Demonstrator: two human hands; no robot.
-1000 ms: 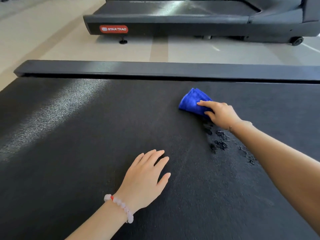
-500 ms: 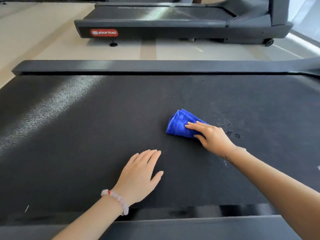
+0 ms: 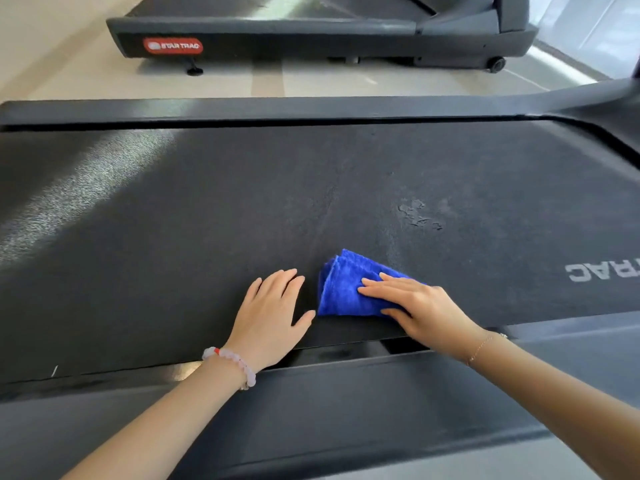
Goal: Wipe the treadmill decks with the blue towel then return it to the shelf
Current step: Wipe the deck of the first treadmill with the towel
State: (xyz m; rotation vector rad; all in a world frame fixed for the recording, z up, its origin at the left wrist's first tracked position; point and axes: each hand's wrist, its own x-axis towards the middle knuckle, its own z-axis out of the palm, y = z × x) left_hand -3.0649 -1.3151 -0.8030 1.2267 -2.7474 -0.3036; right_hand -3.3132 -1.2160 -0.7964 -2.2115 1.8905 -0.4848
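Dragged from twelve o'clock to the near edge of the treadmill deck [image 3: 173, 220], the blue towel [image 3: 343, 289] lies pressed under the flat right hand [image 3: 426, 306], three o'clock of the flat left hand [image 3: 270, 313], seemingly ending this stroke.

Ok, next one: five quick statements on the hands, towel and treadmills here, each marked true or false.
1. The right hand presses flat on the blue towel. True.
2. The left hand grips a corner of the towel. False: it lies flat on the belt beside the towel, holding nothing.
3. The towel lies close to the belt's near edge. True.
4. The beaded bracelet is on the right wrist. False: it is on the left wrist.
5. A second treadmill with a red label stands beyond this one. True.
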